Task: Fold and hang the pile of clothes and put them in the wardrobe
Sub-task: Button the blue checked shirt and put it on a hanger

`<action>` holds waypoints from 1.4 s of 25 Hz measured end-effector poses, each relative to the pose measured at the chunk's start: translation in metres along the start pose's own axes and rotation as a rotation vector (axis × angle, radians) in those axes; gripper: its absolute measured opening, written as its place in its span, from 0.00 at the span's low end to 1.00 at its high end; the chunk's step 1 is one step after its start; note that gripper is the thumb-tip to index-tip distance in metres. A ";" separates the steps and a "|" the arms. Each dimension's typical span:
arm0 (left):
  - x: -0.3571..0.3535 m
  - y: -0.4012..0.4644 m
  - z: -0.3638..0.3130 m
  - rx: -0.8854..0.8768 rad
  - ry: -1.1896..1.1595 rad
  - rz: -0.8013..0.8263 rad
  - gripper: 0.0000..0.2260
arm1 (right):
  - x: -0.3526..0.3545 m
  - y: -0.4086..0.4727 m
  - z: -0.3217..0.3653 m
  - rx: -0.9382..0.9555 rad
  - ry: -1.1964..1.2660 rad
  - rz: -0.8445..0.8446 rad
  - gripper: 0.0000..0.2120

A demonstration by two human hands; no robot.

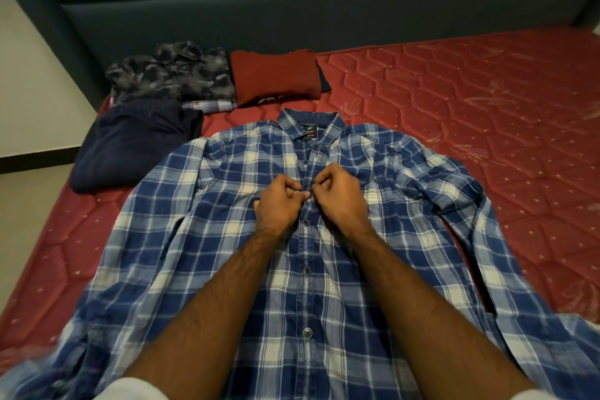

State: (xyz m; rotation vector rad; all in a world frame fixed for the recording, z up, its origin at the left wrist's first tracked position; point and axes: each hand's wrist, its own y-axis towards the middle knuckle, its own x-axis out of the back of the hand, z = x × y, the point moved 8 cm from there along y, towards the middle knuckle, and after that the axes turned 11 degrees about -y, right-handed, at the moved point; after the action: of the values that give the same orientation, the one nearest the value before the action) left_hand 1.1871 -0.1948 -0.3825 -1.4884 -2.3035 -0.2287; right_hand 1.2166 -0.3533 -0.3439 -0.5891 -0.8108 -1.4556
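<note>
Blue plaid shirt (pixel 227 237) lies front-up on the red mattress (pixel 454 101), collar at the far end, hem running off the near edge of view. My left hand (pixel 279 201) & right hand (pixel 337 191) are both curled, pinching the placket at mid-chest, prob. working a button; the button itself is hidden under my fingertips, so can't say if it's through the hole. Buttons nearer me look done up.

Fabric looks light, soft cotton, limp, will crease & slide, so I'd grip by shoulders or collar when lifting, not mid-panel.

Far left: folded stuff already, a camo garment (pixel 172 75), red top (pixel 276 75), navy item (pixel 130 143).

Right sleeve bunched; left sleeve & hem blurred, cut off. No hanger or wardrobe in view.
</note>
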 end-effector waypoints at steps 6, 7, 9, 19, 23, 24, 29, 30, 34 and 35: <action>-0.003 0.001 -0.002 0.011 -0.016 0.087 0.13 | 0.002 0.053 0.014 -0.072 -0.108 -0.021 0.17; -0.002 0.002 -0.006 0.008 -0.022 0.120 0.13 | -0.006 0.056 0.008 -0.109 -0.143 0.006 0.14; 0.006 0.011 -0.016 -0.057 -0.036 0.144 0.11 | -0.016 0.054 -0.010 -0.177 -0.016 -0.013 0.05; -0.011 0.075 -0.037 -0.259 0.180 0.086 0.05 | -0.023 0.066 -0.014 -0.160 -0.143 0.021 0.14; -0.013 0.081 -0.027 -0.024 -0.044 0.103 0.04 | -0.023 0.061 -0.025 -0.224 0.071 -0.009 0.12; -0.014 0.081 -0.026 0.006 -0.066 0.112 0.04 | -0.023 0.063 -0.021 -0.218 0.046 0.012 0.17; -0.015 0.083 -0.023 0.063 -0.072 0.146 0.07 | -0.030 0.071 -0.004 -0.087 -0.263 0.168 0.30; -0.015 0.084 -0.022 0.071 -0.089 0.148 0.06 | -0.029 0.069 0.001 -0.054 -0.328 0.171 0.30; -0.017 0.081 -0.020 0.074 -0.121 0.134 0.05 | -0.021 0.056 0.014 0.009 -0.417 0.003 0.20; -0.017 0.080 -0.020 0.085 -0.168 0.126 0.04 | -0.019 0.054 0.008 -0.012 -0.320 -0.060 0.15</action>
State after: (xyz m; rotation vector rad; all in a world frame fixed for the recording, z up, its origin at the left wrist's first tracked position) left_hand 1.2700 -0.1817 -0.3770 -1.6579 -2.3031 0.0295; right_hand 1.2699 -0.3322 -0.3473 -0.8265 -1.0774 -1.4400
